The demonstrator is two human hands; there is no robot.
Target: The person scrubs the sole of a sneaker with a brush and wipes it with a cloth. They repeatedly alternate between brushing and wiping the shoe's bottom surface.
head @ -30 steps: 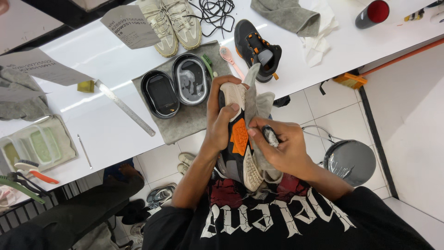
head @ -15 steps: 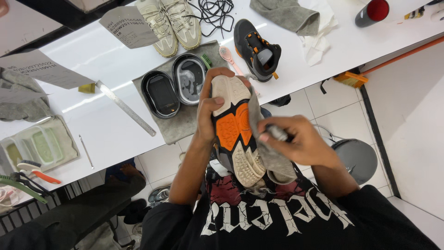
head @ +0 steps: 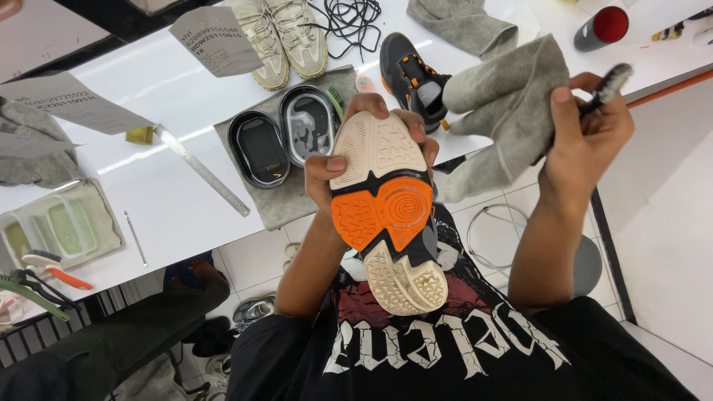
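Since 0.5 s ago our R hand [head: 587, 122], gripping cloth [head: 512, 104] + brush [head: 610, 80], lifts right off shoe [head: 390, 215]; L hand [head: 334, 174] clamps shoe, sole up, toe toward tabletop [head: 178, 208].

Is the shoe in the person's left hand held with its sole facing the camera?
Yes: the left hand grips the shoe with its cream and orange sole turned up toward the camera.

The left hand [head: 349, 160] is raised in front of the chest, forearm coming up from the lower middle, fingers curled over the far edge of what it grips and thumb pressed along the near side. The right hand [head: 583, 122] is lifted higher and out to the side, forearm nearly upright, fingers closed, thumb pointing up.
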